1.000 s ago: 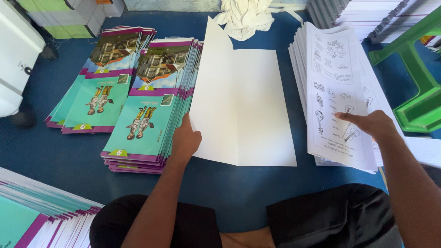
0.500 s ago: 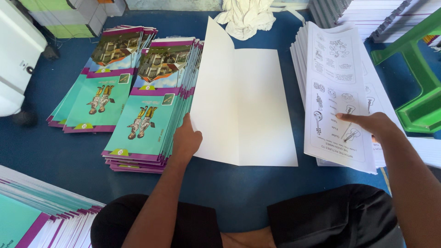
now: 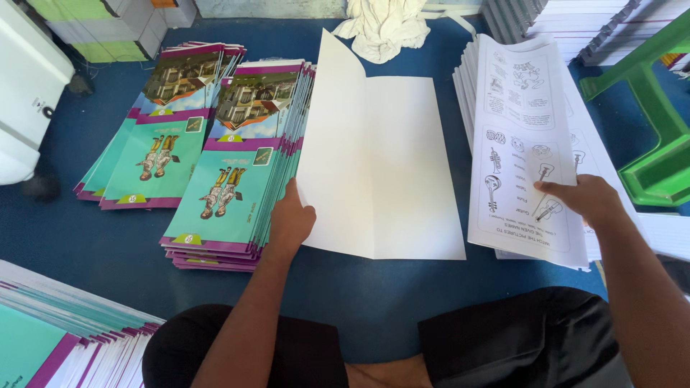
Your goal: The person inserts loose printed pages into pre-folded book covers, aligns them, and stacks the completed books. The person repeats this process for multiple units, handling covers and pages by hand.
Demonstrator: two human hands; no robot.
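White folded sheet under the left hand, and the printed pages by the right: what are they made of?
Folded sheet: likely stiff matte card; its left flap stands up along the crease, left hand at its edge. Printed pages: thin uncoated paper, it seems; the top sheet bends where the right hand lifts it.

Two stacks of teal covers [image 3: 237, 179] with purple bands lie left of a blank white folded sheet [image 3: 388, 158]; a third stack [image 3: 50, 338] shows at the lower left. Cartons [image 3: 93, 25], green and grey, stand top left.
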